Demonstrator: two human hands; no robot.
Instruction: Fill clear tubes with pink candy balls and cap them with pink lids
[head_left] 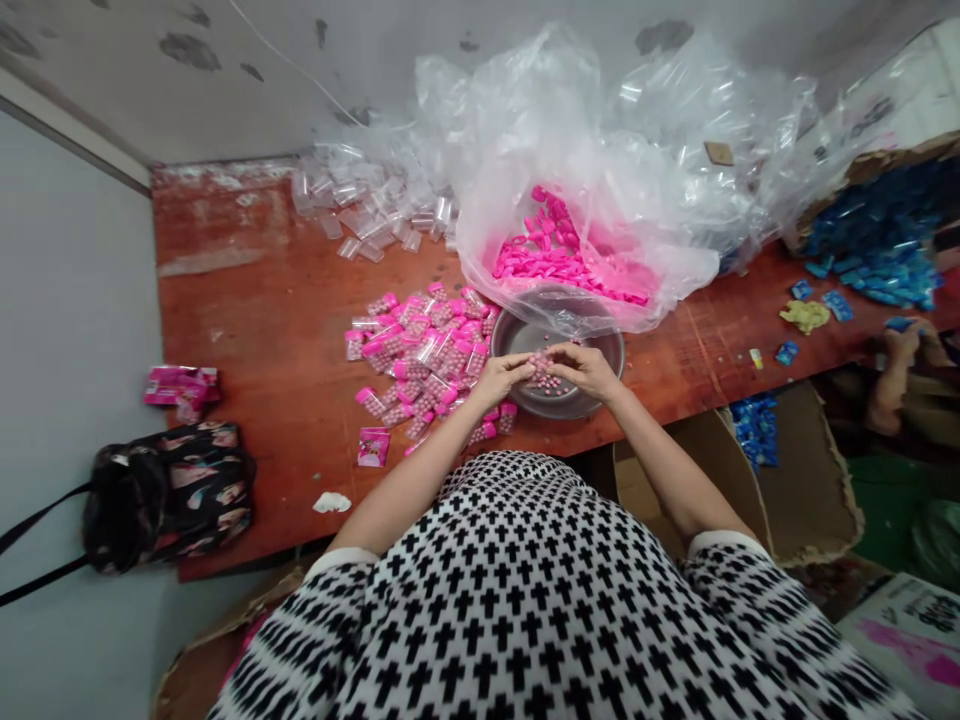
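Observation:
Over a grey metal bowl (517,397), my two hands meet with fingertips bent inward. My left hand (502,380) is at the bowl's left side and my right hand (586,370) at its right. A dense cluster of small pink beads (538,366) shows between the fingers; whether a clear tube encloses it I cannot tell. More loose beads (556,386) lie in the bowl below. Left of the bowl is a heap of clear tubes (431,350) filled with pink beads and closed with pink caps. A plastic bag (480,245) holding pink caps (551,265) overhangs the bowl's back rim.
Empty clear tubes (375,205) are piled at the back of the red table (247,300). A patterned black bag (202,490) and pink packets (181,388) are at left. Blue pieces (877,260) and another person's hand (902,343) are at right; an open carton (810,480) stands below.

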